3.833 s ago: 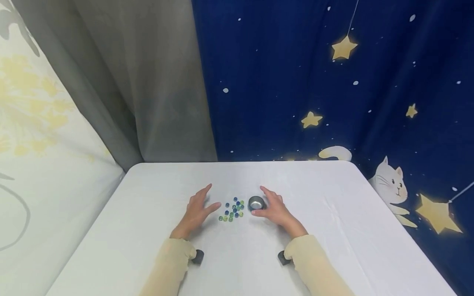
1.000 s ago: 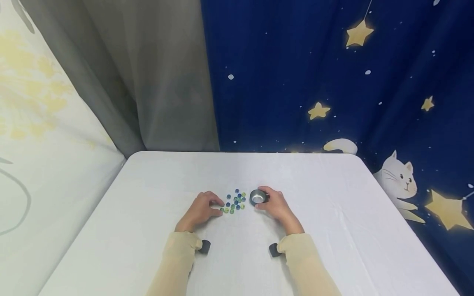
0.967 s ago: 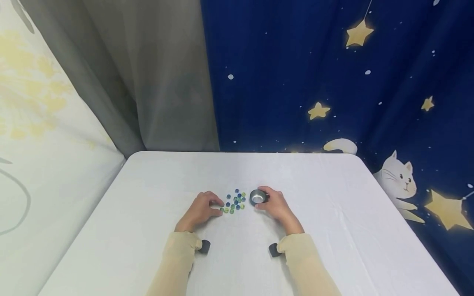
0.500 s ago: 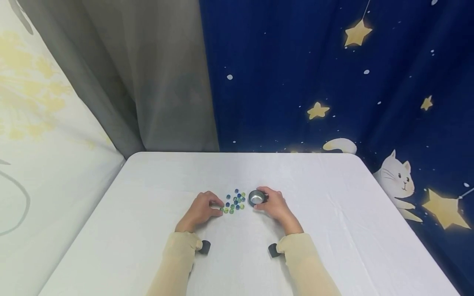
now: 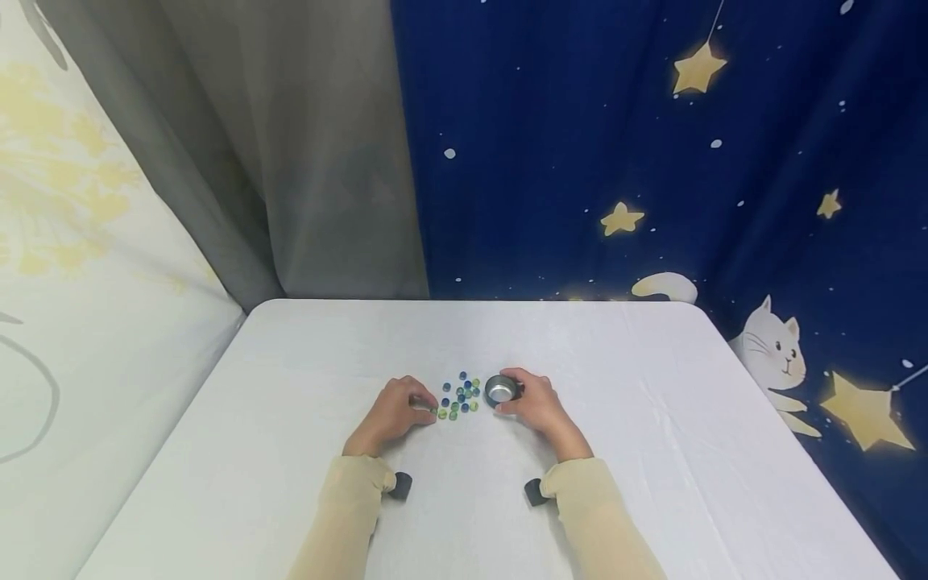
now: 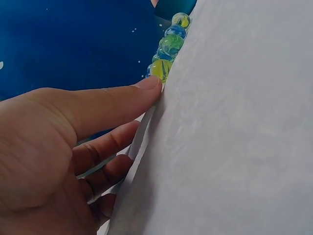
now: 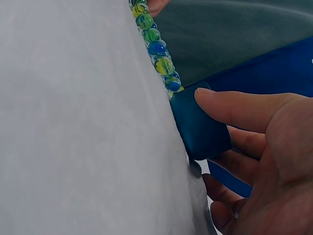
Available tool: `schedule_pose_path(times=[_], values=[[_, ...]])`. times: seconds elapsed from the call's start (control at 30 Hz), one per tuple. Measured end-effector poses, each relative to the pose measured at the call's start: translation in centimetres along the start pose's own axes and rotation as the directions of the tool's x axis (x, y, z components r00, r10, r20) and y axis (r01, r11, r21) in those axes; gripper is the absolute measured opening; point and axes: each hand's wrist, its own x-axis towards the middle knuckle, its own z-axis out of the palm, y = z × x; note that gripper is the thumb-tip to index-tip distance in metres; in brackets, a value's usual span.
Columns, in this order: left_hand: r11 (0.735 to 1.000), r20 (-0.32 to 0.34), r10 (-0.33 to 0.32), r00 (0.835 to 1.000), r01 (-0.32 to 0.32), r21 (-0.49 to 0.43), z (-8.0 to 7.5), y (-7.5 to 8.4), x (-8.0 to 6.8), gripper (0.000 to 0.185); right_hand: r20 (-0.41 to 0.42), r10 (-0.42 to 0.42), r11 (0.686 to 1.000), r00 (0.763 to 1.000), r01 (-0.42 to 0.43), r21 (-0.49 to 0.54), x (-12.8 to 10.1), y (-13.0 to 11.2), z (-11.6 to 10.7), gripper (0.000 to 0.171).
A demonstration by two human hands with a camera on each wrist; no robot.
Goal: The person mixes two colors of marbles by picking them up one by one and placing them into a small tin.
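Observation:
A cluster of several blue and green glass marbles (image 5: 458,396) lies on the white table (image 5: 290,362). Just right of them stands a small metal cup (image 5: 500,390), which my right hand (image 5: 519,398) grips by its side. The right wrist view shows the thumb on the cup's dark wall (image 7: 200,127), with the marbles (image 7: 155,46) in a row behind. My left hand (image 5: 429,408) rests at the cluster's left edge with its fingers curled. Its thumb tip touches a yellow-green marble (image 6: 160,70). I see no other finger on that marble.
Both wrists carry a small black camera (image 5: 401,484). A grey curtain (image 5: 290,161) and a dark blue star-and-cat cloth (image 5: 652,161) hang behind the table's far edge. A pale printed cloth (image 5: 87,242) stands along the left side.
Since 3.8 s ago both hands have curled: the right took hold of the cup, the left closed in on the marbles. Over the last second, almost nothing moved.

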Motion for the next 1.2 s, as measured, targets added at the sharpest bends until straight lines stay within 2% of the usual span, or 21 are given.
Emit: schedule_pose_path(times=[0.27,0.53,0.87,1.2], values=[[0.998,-0.009,-0.018,1.000,0.017,-0.065,-0.3,0.0,0.1,0.018,-0.007,0.000,1.000,1.000,0.000,-0.006,0.2,0.1,0.0,0.061],[0.992,-0.044,-0.061,0.997,0.056,-0.116,-0.4,1.0,0.0,0.018,-0.006,0.002,1.000,1.000,-0.002,-0.001,0.2,0.3,0.1,0.061],[0.991,-0.096,-0.009,0.995,-0.004,-0.134,0.0,2.8,0.5,0.017,-0.009,-0.010,1.000,1.000,0.010,-0.010,0.3,0.6,0.1,0.061],[0.988,-0.143,0.039,0.989,-0.059,-0.140,0.5,3.8,0.5,0.017,-0.011,-0.021,1.000,1.000,0.021,0.000,0.4,0.7,0.2,0.060]])
